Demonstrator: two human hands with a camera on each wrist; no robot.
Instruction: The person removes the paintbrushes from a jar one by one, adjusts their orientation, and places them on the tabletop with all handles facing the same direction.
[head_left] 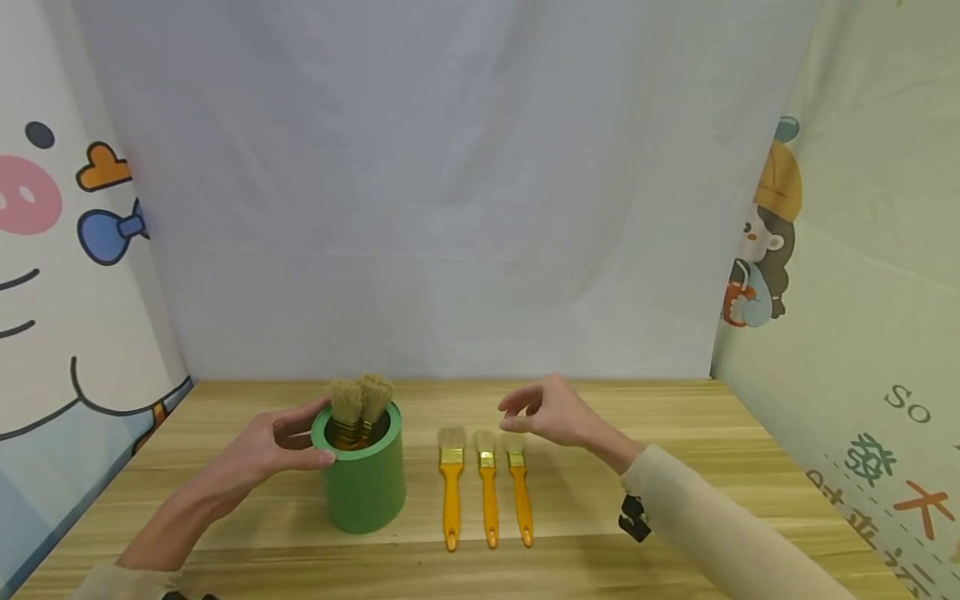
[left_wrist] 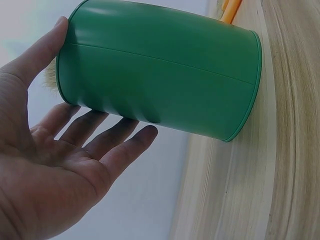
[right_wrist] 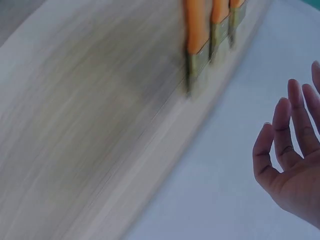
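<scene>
A green can (head_left: 366,493) stands upright on the wooden table, left of the middle. My left hand (head_left: 258,446) holds it near the rim, the thumb on the near side and the fingers round the far side. Two paintbrushes (head_left: 347,405) stick out of the can, bristles up; their handles are mostly hidden inside. To the can's right lie a wide paintbrush (head_left: 452,487), a narrower paintbrush (head_left: 489,496) and another narrow paintbrush (head_left: 521,496), bristles away from me. Above the rightmost one's bristles hovers my right hand (head_left: 557,412), fingers loosely bent, holding nothing.
The light wooden table (head_left: 637,533) reaches back to a pale hanging cloth (head_left: 450,208). A cartoon-printed cloth (head_left: 67,333) hangs on the left, and another printed cloth (head_left: 862,333) on the right.
</scene>
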